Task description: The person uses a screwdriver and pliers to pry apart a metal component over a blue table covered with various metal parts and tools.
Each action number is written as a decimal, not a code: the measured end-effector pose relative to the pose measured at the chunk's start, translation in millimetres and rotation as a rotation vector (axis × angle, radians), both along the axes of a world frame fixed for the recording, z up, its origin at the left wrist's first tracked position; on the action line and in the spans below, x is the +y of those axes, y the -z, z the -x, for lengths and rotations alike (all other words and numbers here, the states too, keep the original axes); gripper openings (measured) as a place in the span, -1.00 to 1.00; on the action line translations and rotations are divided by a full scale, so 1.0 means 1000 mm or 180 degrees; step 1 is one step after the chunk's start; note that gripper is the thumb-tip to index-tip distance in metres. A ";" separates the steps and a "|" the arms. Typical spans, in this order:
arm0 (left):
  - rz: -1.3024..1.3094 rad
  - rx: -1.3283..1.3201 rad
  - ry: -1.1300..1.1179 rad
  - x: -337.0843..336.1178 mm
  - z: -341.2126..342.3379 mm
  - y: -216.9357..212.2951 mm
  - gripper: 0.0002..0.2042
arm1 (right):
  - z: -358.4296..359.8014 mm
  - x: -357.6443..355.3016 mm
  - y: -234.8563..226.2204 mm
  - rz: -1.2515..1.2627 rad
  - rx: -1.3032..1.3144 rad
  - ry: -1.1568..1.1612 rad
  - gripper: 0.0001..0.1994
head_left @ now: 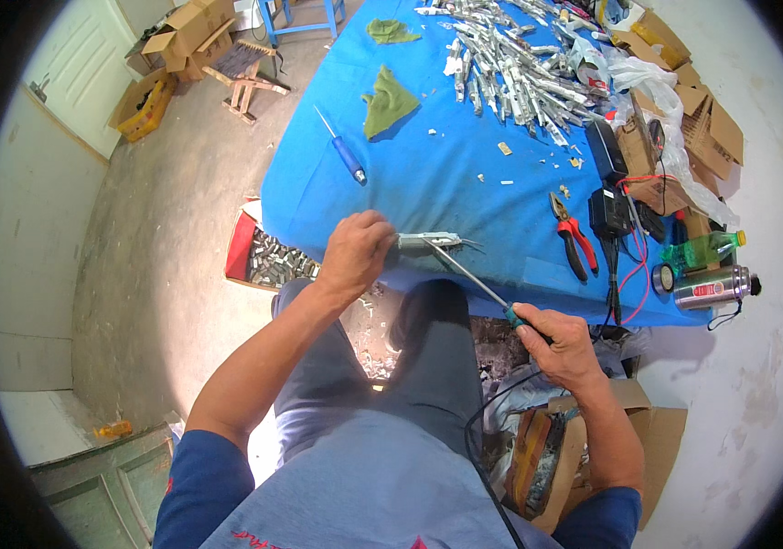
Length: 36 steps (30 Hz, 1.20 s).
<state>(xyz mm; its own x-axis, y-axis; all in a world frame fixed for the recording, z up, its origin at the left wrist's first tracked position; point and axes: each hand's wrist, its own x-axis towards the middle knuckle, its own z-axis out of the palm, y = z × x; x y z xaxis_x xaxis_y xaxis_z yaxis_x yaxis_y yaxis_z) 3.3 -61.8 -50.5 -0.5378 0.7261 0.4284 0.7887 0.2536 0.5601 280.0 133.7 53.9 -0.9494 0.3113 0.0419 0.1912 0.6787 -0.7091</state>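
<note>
My left hand (358, 252) is closed around one end of a slim silver-grey piece (422, 240), with thin wires sticking out at its right end. It lies at the near edge of the blue-covered table (337, 206). In my right hand (563, 346) is a screwdriver (471, 276) with a dark teal handle, gripped in closed fingers. Its long shaft slants up to the left and its tip meets the silver piece near the wired end; the exact contact is too small to tell. A second screwdriver (346, 156), with a blue handle, lies beyond my left hand.
A heap of similar silver pieces (510, 78) covers the far table. Red-handled pliers (573, 236), black power adapters (607, 210), a green bottle (702, 252) and a steel flask (712, 288) lie at right. A box of small metal parts (273, 261) stands below the left edge.
</note>
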 end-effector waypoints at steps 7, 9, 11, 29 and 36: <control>0.0144 -0.0006 0.0095 0.001 0.005 0.000 -0.92 | 0.001 0.007 0.002 0.0849 -0.0369 0.0284 -0.66; 0.0177 -0.0017 0.0127 0.000 0.005 0.001 -0.93 | 0.003 0.012 0.005 0.1892 -0.1087 0.0845 -0.65; 0.0160 -0.0004 0.0174 0.001 0.007 -0.001 -0.93 | -0.003 0.010 0.018 0.1594 -0.0710 0.0775 -0.66; 0.0127 0.0090 -0.0041 0.009 -0.012 -0.005 -0.92 | -0.024 0.024 0.012 0.1258 -0.0200 0.0704 -0.69; 0.0018 0.0149 -0.0144 0.010 -0.018 -0.002 -0.92 | -0.029 0.021 0.016 0.0952 -0.0076 0.0541 -0.66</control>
<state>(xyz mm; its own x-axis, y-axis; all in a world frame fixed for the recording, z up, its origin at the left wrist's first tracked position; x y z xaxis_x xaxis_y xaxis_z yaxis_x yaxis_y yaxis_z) 20.9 -51.9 -48.4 -0.5495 0.7040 0.4499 0.8017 0.2927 0.5212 309.1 154.8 37.6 -0.8825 0.4603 -0.0967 0.3027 0.3984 -0.8658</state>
